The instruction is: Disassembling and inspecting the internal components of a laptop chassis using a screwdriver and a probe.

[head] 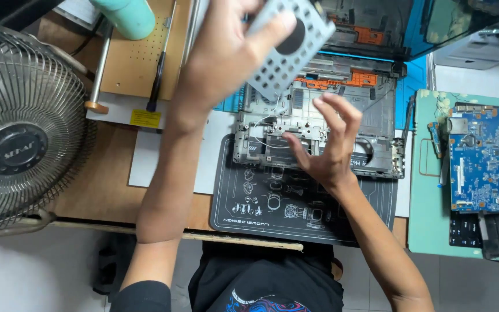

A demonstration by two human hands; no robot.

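Left hand [220, 55] pinches perforated grey metal bracket [287, 43], lifted clear above the stripped laptop chassis [319, 124].
Right hand [324, 147] open, fingers spread, empty, resting on chassis over black work mat [261, 202]. Looks mid-teardown; bracket needs setting aside. Blue circuit board [486, 159] well right.

You hold a flat grey metal bracket plate [287, 49] lifted clear of the bench, at the far middle of the scene. It is roughly square, tilted so its lower corner points down, with a large round hole near its centre and rows of small square perforations across its lower half. Below it, on the dark mat, lies the opened laptop base [376, 138], a grey plastic shell lying flat with its insides bared: thin white wires run across its left part, orange strips sit along its far edge, and a curved recess shows at its right
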